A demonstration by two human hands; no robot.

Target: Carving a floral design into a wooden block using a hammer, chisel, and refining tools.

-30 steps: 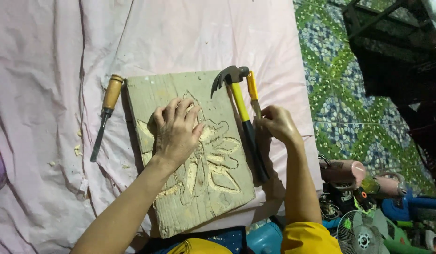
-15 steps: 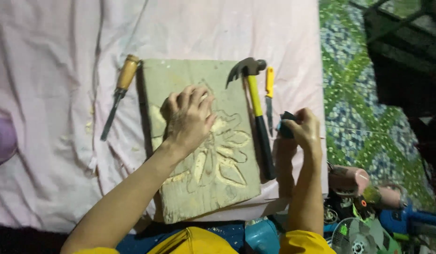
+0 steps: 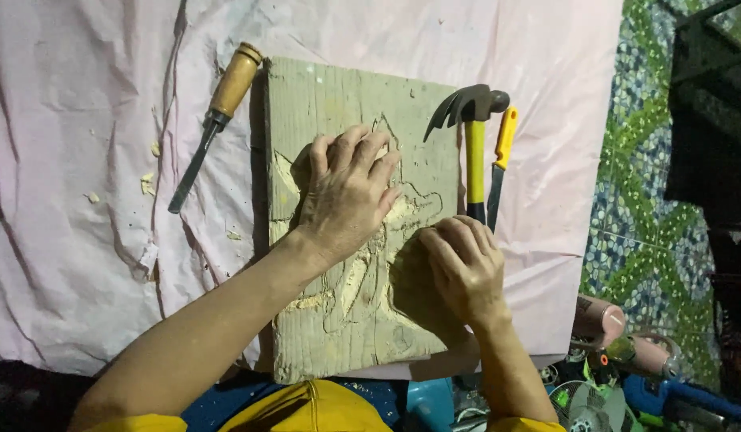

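A square wooden board (image 3: 322, 96) with a carved flower relief lies on pink cloth. My left hand (image 3: 346, 192) lies flat on the middle of the carving, palm down and fingers spread. My right hand (image 3: 462, 268) rests on the board's lower right part with its fingers curled, pressing down on what looks like a dark flat piece (image 3: 414, 292) under the palm. Just beyond the right hand, off the board's right edge, lie a claw hammer (image 3: 473, 132) with a yellow and black handle and a yellow-handled blade tool (image 3: 501, 164).
A wooden-handled chisel (image 3: 217, 120) lies to the left of the board, with wood chips (image 3: 150, 184) scattered on the pink cloth (image 3: 82, 240). Power tools and a small fan (image 3: 626, 376) crowd the lower right. Green patterned floor (image 3: 642, 208) runs along the right.
My right hand, which held a dark piece off the board's right edge, has come down onto the lower right of the carving. The left hand stays flat on the board.
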